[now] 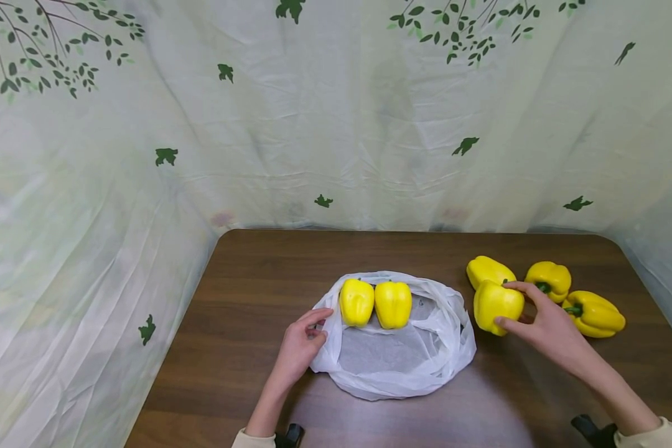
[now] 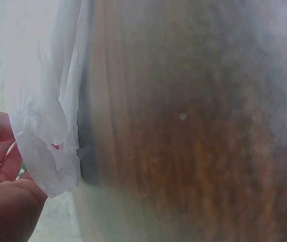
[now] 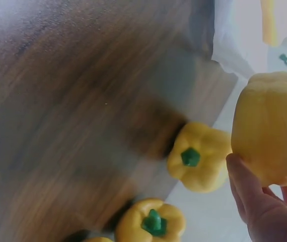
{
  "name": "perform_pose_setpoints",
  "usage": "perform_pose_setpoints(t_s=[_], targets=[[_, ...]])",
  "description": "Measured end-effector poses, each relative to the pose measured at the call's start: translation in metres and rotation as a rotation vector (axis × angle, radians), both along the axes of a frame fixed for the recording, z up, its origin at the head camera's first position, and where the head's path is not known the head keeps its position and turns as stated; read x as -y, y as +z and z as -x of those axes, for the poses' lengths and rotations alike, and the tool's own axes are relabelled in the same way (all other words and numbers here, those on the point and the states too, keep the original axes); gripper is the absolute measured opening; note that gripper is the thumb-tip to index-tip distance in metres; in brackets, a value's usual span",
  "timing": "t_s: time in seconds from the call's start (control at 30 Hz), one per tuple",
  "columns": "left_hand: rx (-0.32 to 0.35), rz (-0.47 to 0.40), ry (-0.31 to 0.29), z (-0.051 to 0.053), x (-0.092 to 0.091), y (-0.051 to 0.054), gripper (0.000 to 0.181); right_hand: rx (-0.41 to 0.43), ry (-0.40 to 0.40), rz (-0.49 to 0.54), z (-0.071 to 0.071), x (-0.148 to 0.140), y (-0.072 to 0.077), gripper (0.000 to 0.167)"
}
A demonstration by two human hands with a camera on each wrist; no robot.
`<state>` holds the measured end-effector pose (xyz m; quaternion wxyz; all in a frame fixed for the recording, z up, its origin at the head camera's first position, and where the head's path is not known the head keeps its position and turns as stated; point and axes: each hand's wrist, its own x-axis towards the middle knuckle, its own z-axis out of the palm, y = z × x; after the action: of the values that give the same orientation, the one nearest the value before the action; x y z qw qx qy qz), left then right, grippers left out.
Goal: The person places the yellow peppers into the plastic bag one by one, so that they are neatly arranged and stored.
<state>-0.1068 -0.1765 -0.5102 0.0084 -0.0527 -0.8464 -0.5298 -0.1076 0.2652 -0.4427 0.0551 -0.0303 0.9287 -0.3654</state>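
A white plastic bag (image 1: 389, 386) lies with its mouth spread wide on the table. Two yellow bell peppers, one on the left (image 1: 356, 303) and one on the right (image 1: 393, 306), sit inside it toward the back. At the bag's left rim, my left hand (image 1: 301, 347) holds the thin plastic (image 2: 45, 146) between thumb and fingers. My right hand (image 1: 554, 325) grips another yellow bell pepper (image 1: 497, 308) just right of the bag, thumb in front and fingers over the top. In the right wrist view this pepper (image 3: 269, 128) shows beside the fingers, its stem hidden.
Three more yellow bell peppers lie around the right hand: one behind the held pepper (image 1: 488, 270), one at the back (image 1: 554, 274) and one farther right (image 1: 596, 314). The brown wooden table (image 1: 246, 298) ends at a pale leaf-patterned curtain (image 1: 358, 124).
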Motion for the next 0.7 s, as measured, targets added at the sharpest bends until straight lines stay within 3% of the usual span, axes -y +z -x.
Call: perform_pose_setpoints(t_s=[0.7], targets=[[0.020,-0.012,0.003,-0.001,0.001,0.001,0.039,-0.051,0.084,-0.029,0.014,0.018,0.016,0.072]])
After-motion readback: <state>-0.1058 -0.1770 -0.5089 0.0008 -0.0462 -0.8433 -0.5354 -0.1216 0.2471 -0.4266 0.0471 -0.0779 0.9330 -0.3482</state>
